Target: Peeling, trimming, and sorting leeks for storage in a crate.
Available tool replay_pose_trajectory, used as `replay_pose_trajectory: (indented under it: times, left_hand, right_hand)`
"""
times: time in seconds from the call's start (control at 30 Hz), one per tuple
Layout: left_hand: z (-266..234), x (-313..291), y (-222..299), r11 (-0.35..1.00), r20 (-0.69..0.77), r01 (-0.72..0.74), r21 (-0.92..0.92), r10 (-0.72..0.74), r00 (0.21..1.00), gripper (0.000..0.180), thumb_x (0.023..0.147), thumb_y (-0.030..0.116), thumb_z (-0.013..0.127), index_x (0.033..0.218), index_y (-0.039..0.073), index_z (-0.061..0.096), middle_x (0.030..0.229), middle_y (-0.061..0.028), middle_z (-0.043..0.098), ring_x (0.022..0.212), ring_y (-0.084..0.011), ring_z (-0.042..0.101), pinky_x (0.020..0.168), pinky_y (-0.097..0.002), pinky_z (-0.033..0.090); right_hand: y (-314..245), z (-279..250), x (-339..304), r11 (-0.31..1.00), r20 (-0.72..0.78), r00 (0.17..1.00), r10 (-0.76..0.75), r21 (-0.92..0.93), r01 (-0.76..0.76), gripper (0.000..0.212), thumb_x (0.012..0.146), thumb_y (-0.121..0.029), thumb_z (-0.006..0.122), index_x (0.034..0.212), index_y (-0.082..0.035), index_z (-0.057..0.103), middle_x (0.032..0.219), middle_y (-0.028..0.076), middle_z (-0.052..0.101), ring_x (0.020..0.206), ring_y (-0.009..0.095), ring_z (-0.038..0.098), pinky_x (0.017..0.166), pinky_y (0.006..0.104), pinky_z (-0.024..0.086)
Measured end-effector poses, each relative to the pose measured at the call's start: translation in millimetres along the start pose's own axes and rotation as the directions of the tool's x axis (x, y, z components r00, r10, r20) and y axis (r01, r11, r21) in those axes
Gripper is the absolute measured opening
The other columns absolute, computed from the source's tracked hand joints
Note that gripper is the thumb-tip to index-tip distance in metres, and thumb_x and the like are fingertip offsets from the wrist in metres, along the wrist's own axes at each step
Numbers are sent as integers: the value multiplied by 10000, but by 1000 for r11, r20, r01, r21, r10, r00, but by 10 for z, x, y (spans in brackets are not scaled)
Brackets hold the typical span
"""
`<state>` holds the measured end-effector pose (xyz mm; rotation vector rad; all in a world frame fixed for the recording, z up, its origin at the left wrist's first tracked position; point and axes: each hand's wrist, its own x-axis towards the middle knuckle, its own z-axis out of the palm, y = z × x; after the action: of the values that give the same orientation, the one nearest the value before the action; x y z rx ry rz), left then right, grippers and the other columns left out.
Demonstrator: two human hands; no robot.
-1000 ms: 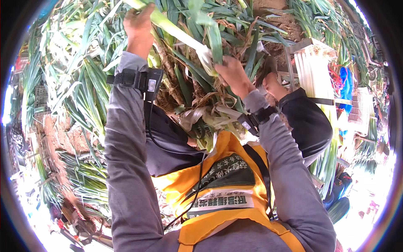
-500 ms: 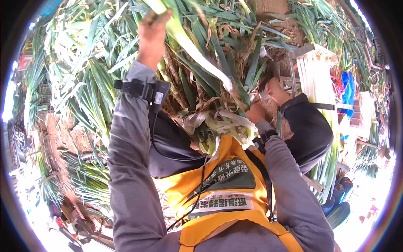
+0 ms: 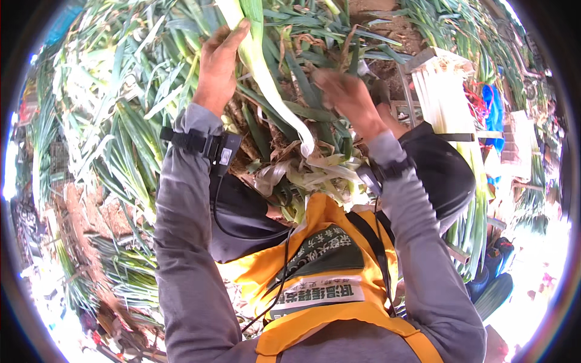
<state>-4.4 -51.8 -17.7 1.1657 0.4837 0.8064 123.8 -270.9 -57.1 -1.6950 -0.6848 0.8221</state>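
The bare left hand (image 3: 221,66) grips 1 long white-and-green leek (image 3: 271,91), its white end near pale leaf scraps (image 3: 327,171); the right hand (image 3: 348,100) is blurred, so I cannot tell its grip. Peeling seems in hand; the next strip calls for a steady left hold.

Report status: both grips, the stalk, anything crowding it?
Left grip closed on stalk. Right grip blurred, off the stalk. Stalk slanting, white end toward the apron. Loose pale leaves crowd that end.
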Motion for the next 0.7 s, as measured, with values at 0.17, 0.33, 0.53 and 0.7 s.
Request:
replay_pose_trajectory:
  times: [0.17, 0.33, 0.53, 0.7]
  left_hand:
    - [236, 21, -45, 993, 119, 76, -92, -65, 991, 277, 909, 279, 690, 1020, 31, 633, 892, -43, 649, 810, -121, 615, 704, -278, 507]
    - [93, 60, -194, 1000, 241, -28, 2, 27, 970, 252, 920, 303, 684, 955, 55, 660, 876, -1, 635, 853, -93, 556, 762, -267, 422]
    - [91, 130, -139, 998, -48, 24, 55, -22, 999, 224, 928, 210, 664, 1017, 6, 635, 894, -86, 659, 758, -177, 642, 703, -325, 518]
    - [-465, 522, 195, 967, 23, -160, -199, 168, 986, 197, 953, 251, 617, 1082, 102, 607, 779, 8, 577, 679, -150, 569, 589, -336, 474]
  right_hand:
    - [-712, 501, 556, 897, -47, 911, -409, 164, 411, 273, 902, -200, 694, 999, 55, 684, 703, 48, 653, 550, 84, 543, 509, 241, 446]
    - [-574, 529, 370, 882, -65, 923, -378, 277, 381, 272, 930, -238, 675, 997, 24, 659, 702, 43, 642, 508, 76, 546, 456, 219, 443]
    - [-412, 519, 147, 915, -148, 938, -313, 219, 339, 287, 944, -247, 656, 980, 37, 645, 702, 58, 636, 531, 83, 585, 459, 222, 471]
    - [5, 268, -145, 907, 68, 985, -160, 404, 120, 280, 935, -242, 666, 1012, 26, 642, 663, 8, 595, 473, 54, 519, 405, 199, 420]
